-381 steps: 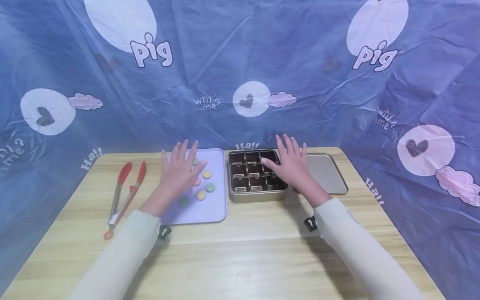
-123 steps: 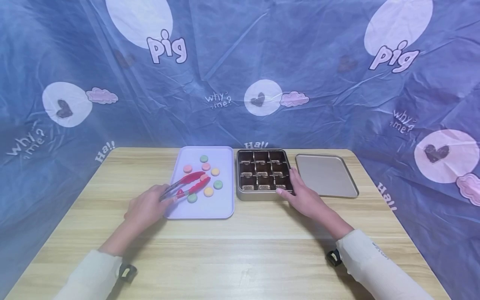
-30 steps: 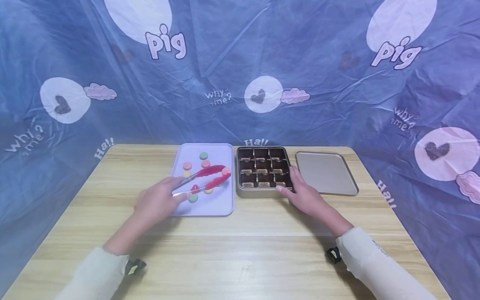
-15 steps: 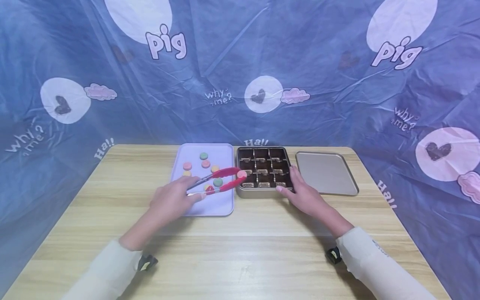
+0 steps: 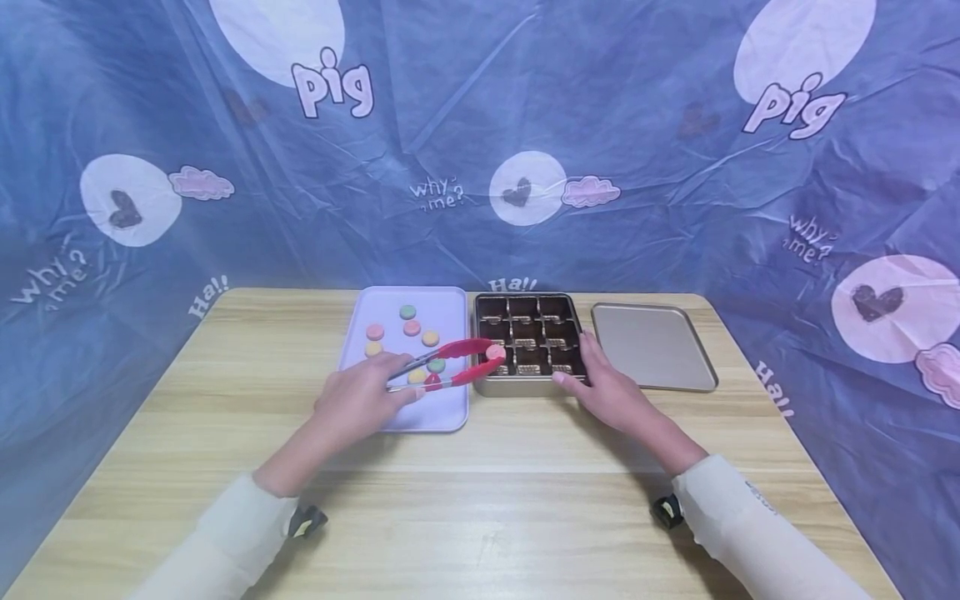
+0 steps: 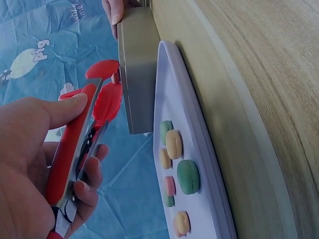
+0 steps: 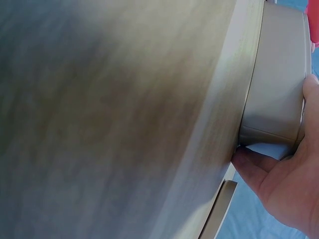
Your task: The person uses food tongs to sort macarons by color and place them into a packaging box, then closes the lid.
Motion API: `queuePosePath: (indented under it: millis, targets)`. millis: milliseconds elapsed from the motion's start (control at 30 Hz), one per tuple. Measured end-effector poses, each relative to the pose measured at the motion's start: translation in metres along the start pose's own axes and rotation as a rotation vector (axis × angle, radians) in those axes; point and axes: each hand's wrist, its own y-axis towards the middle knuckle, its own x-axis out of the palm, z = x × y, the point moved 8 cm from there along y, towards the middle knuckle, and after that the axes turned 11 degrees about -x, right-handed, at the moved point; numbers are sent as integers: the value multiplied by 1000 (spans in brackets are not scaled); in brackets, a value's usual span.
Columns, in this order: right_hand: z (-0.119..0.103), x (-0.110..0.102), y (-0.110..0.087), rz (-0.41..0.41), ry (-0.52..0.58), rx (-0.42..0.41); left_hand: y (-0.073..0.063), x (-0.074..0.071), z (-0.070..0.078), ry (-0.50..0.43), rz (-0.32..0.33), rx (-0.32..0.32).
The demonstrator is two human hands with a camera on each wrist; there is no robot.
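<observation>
Pink macaron (image 5: pixel 496 352) hangs in the red-tipped tongs (image 5: pixel 471 374) our left hand (image 5: pixel 358 396) grips, over the divided tin (image 5: pixel 525 387), near-left corner; our right hand (image 5: pixel 613 402) holds its near-right corner. We judge the macaron light, perhaps crumbly, best pinched gently around its edge.

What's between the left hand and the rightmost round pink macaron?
Red and silver metal tongs, gripped by the left hand, tips around the macaron, as the head view shows.
</observation>
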Motion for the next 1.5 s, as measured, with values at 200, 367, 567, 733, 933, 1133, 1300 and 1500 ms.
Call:
queuePosePath:
  millis: [200,367,567,733,933,1133,1300,1500]
  targets:
    - [-1,0,0,-3,-4,1,0,-1,1,-5,13,12]
    - [-1,-1,0,-3,-2,7,-1,-2,0,-20,21,25]
    - [-2,-2,0,1,-10,1,-2,-4,-4,-31,23,6]
    - [-1,-1,0,2,-13,-3,-3,-6,-11,-46,25,-14]
    - [-2,-1,0,-2,-5,4,-4,-11,-24,-60,54,-22]
    - [-3,-2,0,-1,-10,0,-4,-15,-41,-62,69,-77]
    - [-2,-2,-1,-6,-9,1,1,-14,-56,-46,65,-123]
    - [-2,-1,0,-15,-2,9,8,-14,-72,-42,82,-146]
